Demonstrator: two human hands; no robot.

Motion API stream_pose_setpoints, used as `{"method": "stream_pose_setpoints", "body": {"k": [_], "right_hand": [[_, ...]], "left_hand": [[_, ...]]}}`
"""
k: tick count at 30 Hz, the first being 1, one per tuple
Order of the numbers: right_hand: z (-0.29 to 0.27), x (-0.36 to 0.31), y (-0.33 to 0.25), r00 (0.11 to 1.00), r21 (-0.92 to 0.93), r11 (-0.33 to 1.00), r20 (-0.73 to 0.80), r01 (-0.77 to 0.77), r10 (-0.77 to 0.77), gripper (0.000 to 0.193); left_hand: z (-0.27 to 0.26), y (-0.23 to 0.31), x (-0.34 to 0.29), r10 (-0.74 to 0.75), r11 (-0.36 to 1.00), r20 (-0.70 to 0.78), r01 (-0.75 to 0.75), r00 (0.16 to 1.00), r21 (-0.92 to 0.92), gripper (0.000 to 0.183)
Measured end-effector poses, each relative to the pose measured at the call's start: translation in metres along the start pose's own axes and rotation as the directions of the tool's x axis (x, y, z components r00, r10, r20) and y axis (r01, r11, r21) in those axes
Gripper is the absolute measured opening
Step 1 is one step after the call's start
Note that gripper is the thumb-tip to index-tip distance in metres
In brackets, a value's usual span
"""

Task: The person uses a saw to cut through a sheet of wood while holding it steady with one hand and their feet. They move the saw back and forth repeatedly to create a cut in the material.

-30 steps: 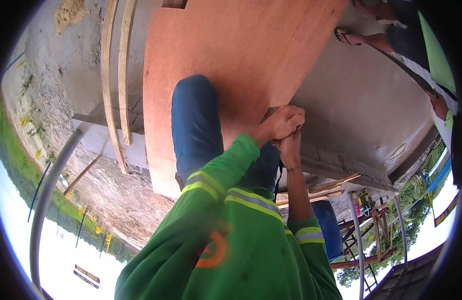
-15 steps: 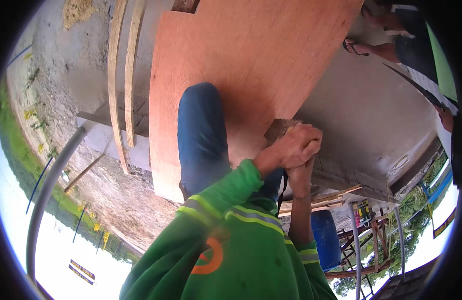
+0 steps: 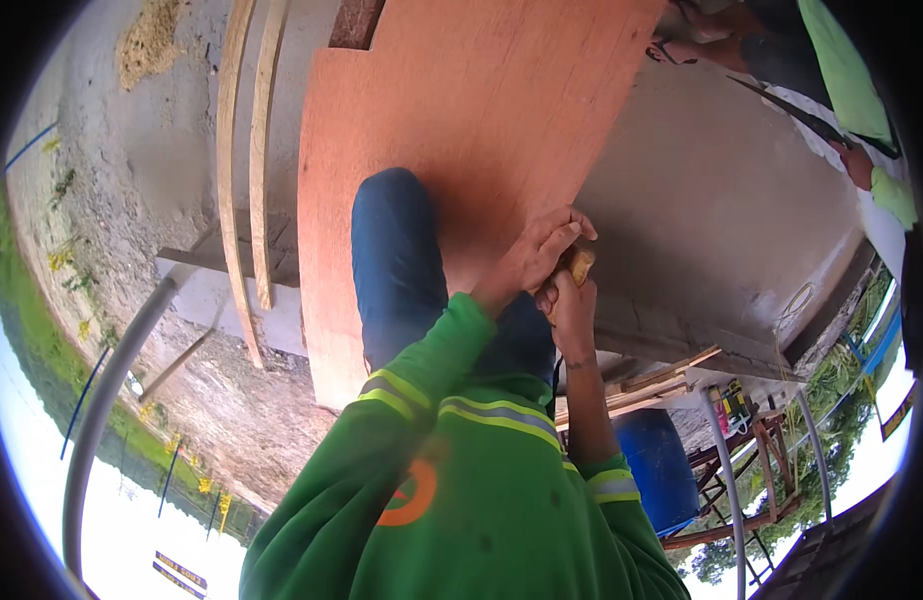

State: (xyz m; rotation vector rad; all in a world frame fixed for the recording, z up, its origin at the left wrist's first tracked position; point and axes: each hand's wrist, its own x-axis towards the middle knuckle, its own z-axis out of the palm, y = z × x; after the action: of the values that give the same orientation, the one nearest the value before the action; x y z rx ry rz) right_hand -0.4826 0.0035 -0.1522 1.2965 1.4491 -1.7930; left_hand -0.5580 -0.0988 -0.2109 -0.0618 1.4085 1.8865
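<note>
I note the left hand loosened from the right hand, a handle now exposed between them, both nearer the board.

"What's worn on top?"

"A long-sleeved green top, with an orange ring-shaped mark and a few dark spots."

"Any bands?"

"Yellow and grey ones, across the front and round the left sleeve and right sleeve. The left one ends near the left hand."

"And below?"

"Dark blue trousers."
</note>
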Motion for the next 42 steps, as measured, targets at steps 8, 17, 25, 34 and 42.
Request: {"method": "stream_pose_setpoints", "body": {"k": [8,17,25,34,42], "right_hand": [[-0.028,-0.113,-0.071,0.972,0.227,0.962,0.148,0.148,-0.185,0.018],[-0.029,-0.146,0.011,0.889,0.121,0.917,0.223,0.381,-0.399,0.018],[-0.026,-0.161,0.079,0.860,0.072,0.877,0.173,0.475,-0.480,0.013],[-0.020,-0.165,0.103,0.838,-0.006,0.851,0.177,0.525,-0.516,0.021],[-0.008,-0.150,0.112,0.791,0.038,0.813,0.209,0.581,-0.575,0.019]], "left_hand": [[-0.089,0.017,-0.020,0.252,0.957,-0.398,-0.167,0.882,0.236,0.051],[-0.170,-0.004,-0.161,0.449,0.390,-0.344,0.165,0.825,0.906,0.056],[-0.078,-0.028,-0.319,-0.236,0.855,-0.319,0.352,0.918,0.381,0.075],[-0.096,0.000,-0.356,-0.023,0.954,-0.047,0.036,0.999,0.297,0.064],[-0.100,-0.205,-0.360,0.069,0.984,-0.732,0.073,0.677,0.160,0.056]]}}
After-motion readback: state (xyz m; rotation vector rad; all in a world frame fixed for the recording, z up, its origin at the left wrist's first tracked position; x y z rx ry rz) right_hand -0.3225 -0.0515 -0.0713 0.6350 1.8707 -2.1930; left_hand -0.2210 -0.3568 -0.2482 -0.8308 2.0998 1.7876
